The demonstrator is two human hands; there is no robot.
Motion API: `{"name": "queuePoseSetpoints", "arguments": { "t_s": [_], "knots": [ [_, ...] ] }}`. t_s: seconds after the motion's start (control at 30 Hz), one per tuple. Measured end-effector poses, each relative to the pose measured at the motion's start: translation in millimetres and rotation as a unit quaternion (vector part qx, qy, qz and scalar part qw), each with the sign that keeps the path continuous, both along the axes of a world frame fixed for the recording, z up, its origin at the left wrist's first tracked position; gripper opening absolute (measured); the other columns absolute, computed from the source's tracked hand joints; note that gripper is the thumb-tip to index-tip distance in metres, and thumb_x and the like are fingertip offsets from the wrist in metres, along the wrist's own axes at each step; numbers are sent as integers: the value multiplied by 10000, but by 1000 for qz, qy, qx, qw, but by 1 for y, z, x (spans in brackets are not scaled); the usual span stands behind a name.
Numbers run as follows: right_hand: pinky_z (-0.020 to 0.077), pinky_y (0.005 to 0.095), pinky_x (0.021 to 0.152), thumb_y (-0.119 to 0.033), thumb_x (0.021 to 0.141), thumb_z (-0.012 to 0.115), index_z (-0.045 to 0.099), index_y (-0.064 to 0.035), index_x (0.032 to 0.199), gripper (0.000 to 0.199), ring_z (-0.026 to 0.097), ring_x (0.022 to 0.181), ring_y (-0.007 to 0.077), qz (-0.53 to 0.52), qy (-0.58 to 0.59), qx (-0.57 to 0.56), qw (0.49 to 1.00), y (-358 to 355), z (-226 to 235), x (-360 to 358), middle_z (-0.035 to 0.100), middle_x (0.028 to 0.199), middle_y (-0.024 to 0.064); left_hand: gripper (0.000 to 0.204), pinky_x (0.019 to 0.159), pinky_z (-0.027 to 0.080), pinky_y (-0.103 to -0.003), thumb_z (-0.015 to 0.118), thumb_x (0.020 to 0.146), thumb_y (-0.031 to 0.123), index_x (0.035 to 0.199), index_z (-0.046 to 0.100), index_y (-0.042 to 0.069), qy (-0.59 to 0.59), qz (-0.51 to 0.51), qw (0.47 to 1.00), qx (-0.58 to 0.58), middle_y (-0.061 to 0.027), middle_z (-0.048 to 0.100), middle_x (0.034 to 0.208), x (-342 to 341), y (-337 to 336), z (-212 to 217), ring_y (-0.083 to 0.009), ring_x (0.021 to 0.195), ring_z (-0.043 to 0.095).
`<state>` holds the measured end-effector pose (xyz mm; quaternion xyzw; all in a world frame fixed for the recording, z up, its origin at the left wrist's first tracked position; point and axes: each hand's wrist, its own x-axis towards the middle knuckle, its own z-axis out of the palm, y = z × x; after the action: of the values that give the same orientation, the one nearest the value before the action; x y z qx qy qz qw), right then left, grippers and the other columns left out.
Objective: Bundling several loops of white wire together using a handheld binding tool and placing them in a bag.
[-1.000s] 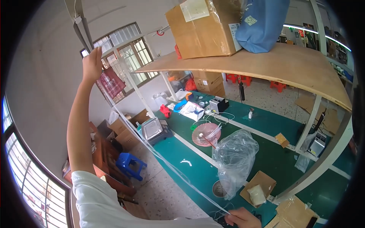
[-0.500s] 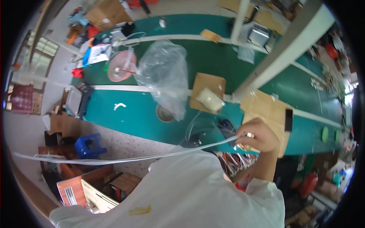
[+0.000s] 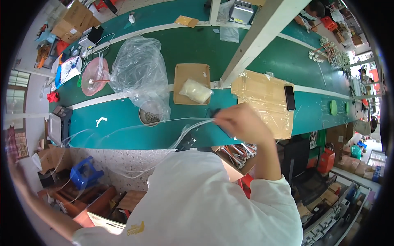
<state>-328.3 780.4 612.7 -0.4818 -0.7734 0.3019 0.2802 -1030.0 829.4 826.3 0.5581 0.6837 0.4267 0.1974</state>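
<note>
My right hand (image 3: 240, 121) is closed, in a pinch, on several thin translucent strands (image 3: 186, 131) that look like clear tubing. They hang slack from its fingertips above the bench's near edge, some looping left in front of my shirt. At the far left rim, my left hand (image 3: 11, 158) is stretched out on a straight arm; it is small and blurred, so its fingers do not read. Whether any strand reaches it I cannot tell. Just right of my right hand lies flattened brown cardboard (image 3: 262, 94) with a black phone (image 3: 289, 98) on it.
On the green bench (image 3: 123, 135) are a crumpled clear plastic bag (image 3: 139, 67), a round bowl of small grey pieces (image 3: 150, 117), a cardboard tray (image 3: 192, 71) with a whitish packet (image 3: 196, 91), and a pink basin (image 3: 88, 82). A white post (image 3: 262, 41) rises beyond. A blue stool (image 3: 86, 172) stands below left.
The strands, stretched in a taut bundle across my front before, now hang loose and spread. My right hand has shifted left and up in the picture. The view has turned, sliding the bench leftward.
</note>
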Motion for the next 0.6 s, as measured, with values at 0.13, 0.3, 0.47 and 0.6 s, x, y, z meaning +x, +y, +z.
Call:
{"name": "queuePoseSetpoints", "arguments": {
  "t_s": [0.13, 0.3, 0.47, 0.6],
  "knots": [
    [460, 374, 511, -132, 776, 644, 620, -54, 786, 83, 580, 586, 293, 45, -25, 57, 997, -2, 7, -79, 583, 664, 90, 295, 474, 321, -304, 470, 867, 251, 994, 617, 29, 194, -179, 957, -121, -74, 577, 793, 320, -30, -149, -141, 548, 400],
    [451, 377, 487, -158, 798, 637, 581, -59, 744, 126, 572, 578, 281, 4, 24, 99, 995, -8, 14, -100, 572, 644, 68, 155, 626, 426, -320, 468, 860, 88, 770, 539, -17, -83, -499, 838, -205, -178, 593, 847, 395, -27, -163, -285, 737, 570],
    [466, 379, 547, -198, 857, 584, 562, -45, 744, 191, 590, 635, 297, 98, 10, 0, 995, -13, 14, -75, 579, 665, 84, 173, 461, 308, -387, 488, 830, 61, 678, 461, -16, 71, -534, 832, -133, -155, 432, 574, 383, -27, -155, -371, 504, 409],
    [456, 388, 579, -172, 871, 563, 563, -32, 787, 164, 577, 667, 319, 121, 73, -51, 989, -15, 19, -41, 578, 702, 112, 200, 493, 268, -399, 558, 759, 106, 638, 426, 17, 145, -480, 863, -59, -155, 389, 585, 366, -43, -125, -367, 500, 365]
  ]
}}
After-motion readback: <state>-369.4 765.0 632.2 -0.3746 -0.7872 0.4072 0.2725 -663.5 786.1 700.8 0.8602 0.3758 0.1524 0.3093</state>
